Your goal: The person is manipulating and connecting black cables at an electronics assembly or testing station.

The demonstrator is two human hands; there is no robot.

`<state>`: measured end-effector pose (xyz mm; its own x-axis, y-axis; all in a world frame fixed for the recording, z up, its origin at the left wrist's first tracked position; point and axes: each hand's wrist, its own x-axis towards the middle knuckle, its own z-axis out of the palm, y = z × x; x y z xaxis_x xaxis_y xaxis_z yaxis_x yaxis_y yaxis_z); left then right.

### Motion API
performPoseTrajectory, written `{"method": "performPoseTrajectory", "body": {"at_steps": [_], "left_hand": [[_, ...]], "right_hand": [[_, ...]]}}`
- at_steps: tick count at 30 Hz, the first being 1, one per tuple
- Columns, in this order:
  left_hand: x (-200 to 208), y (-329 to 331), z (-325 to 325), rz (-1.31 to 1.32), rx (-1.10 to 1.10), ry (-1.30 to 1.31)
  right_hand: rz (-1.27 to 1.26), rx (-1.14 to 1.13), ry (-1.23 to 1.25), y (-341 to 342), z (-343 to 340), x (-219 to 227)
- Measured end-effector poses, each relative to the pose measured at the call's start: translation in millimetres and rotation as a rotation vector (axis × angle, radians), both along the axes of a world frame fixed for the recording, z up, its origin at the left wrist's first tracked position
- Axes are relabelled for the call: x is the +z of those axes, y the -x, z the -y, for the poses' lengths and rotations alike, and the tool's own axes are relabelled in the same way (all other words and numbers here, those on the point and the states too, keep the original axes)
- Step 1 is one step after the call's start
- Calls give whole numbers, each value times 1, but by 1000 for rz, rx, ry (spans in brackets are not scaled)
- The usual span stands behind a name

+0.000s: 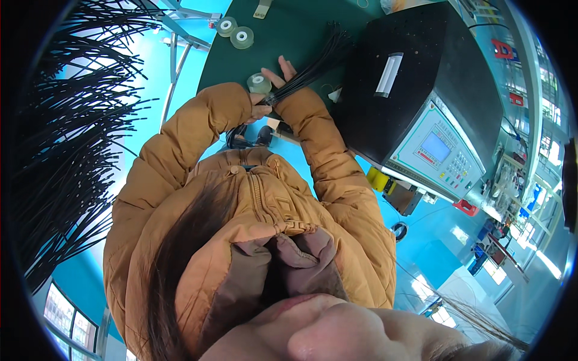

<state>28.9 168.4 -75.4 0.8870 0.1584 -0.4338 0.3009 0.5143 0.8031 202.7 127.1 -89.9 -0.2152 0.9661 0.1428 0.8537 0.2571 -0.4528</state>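
Note:
My left hand (260,111) is closed around a bundle of thin black wires (307,73) at the near edge of the green table. From there the wires fan out to the far right over the tabletop. My right hand (284,72) is just beyond, its fingers stretched and apart, partly hidden behind the bundle. Next to both hands lies a roll of clear tape (259,83). Whether my right fingers touch the tape or the wires is hard to make out.
Two more tape rolls (242,37) lie farther back on the green table (283,24). A black machine (415,66) with a keypad panel (436,147) stands on the right. A large mass of hanging black wires (72,138) fills the left side.

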Motion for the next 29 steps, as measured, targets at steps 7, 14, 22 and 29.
{"method": "performPoseTrajectory", "body": {"at_steps": [7, 14, 22, 29], "left_hand": [[-6, 9, -13, -96, -163, -301], [16, 14, -19, -200, -187, -382], [25, 23, -23, -255, -174, -330], [12, 19, -24, -317, -43, -280]], "right_hand": [[-43, 151, 78, -2, -6, 5], [78, 150, -2, 0, -8, 6], [-415, -147, 376, 14, -3, 24], [-334, -173, 887, -7, 7, 19]]}}
